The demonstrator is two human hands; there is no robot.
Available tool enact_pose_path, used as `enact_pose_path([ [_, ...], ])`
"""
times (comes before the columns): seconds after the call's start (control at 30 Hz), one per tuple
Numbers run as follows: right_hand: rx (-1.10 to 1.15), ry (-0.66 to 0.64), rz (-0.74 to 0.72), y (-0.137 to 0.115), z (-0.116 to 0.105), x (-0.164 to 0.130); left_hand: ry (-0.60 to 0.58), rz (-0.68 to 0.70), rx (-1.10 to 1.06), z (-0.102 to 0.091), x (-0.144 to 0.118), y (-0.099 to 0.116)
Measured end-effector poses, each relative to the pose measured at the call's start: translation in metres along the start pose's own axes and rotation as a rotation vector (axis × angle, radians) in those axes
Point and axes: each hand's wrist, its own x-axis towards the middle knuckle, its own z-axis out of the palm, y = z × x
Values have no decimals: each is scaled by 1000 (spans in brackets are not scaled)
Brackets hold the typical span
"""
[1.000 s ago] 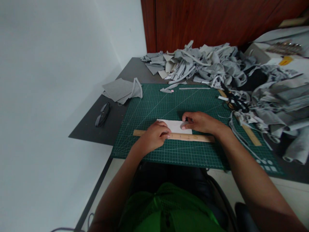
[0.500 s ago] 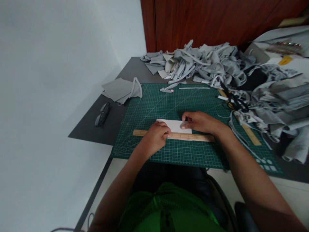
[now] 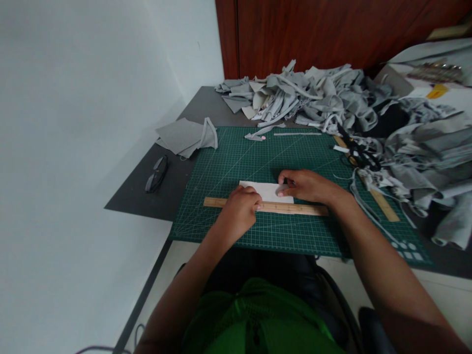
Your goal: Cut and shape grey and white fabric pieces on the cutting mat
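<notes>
A pale wooden ruler (image 3: 295, 209) lies across a white rectangular piece (image 3: 267, 190), cloth or paper, on the green cutting mat (image 3: 243, 152). My left hand (image 3: 243, 204) is closed over the ruler left of its middle, fingers bent and fingertips at its upper edge and on the white piece. At the piece's upper right corner, my right hand (image 3: 304, 187) has its thumb on the surface and its forefinger curled at the far edge. Its other fingers are folded out of sight.
Grey cloth scraps (image 3: 287, 96) are heaped at the back and right. Black-handled scissors (image 3: 359, 152) lie by a second wooden ruler (image 3: 383, 204). Glasses (image 3: 157, 174) and grey cloth pieces (image 3: 182, 136) sit on the left. A white wall (image 3: 92, 123) borders the table's left side.
My left wrist and forearm have shifted slightly to the right. Both hands keep their places on the ruler and the white piece.
</notes>
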Motion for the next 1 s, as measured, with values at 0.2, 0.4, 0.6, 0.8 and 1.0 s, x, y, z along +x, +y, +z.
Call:
enact_pose_path([
  [0.2,6,0,4,-2,-2,-5,5,-2,18,0,1,2],
  [0.4,124,-195,-16,-18,-1,-14,-17,-39,174,-2,-6,16],
  [0.6,117,-218,37,-21,3,-15,41,-80,466,12,-16,51],
  [0.8,120,-236,21,-19,3,-16,212,-111,689,40,-18,67],
  [1.0,155,-217,-6,-13,6,-14,217,-133,685,43,-17,67],
])
